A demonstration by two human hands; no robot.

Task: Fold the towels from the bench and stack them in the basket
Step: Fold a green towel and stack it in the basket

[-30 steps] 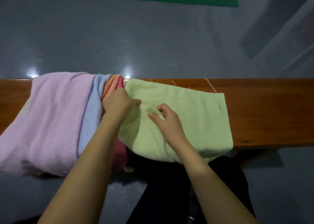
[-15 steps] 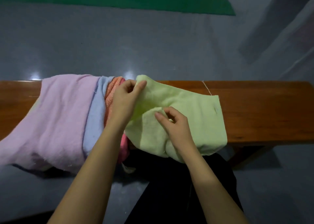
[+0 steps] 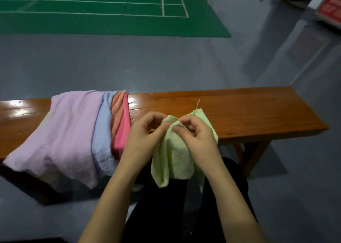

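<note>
A light green towel (image 3: 174, 156) hangs lifted off the wooden bench (image 3: 239, 117), bunched at its top edge. My left hand (image 3: 145, 132) and my right hand (image 3: 193, 133) both pinch that top edge, close together, just above the bench's front edge. On the bench to the left lies a pile of towels: a pink-lilac one (image 3: 62, 130), a pale blue one (image 3: 103, 133), an orange one (image 3: 118, 109) and a deep pink one (image 3: 122, 128), draped over the front. No basket is in view.
The right half of the bench top is bare wood, ending at about the right third of the view. Grey floor surrounds it, with a green court mat (image 3: 103, 12) beyond. My dark-trousered legs (image 3: 166, 215) are below the towel.
The green towel lay flat on the bench; both hands have gathered its edge and lifted it off, so that it now hangs in front of the bench. The camera has tilted up.
</note>
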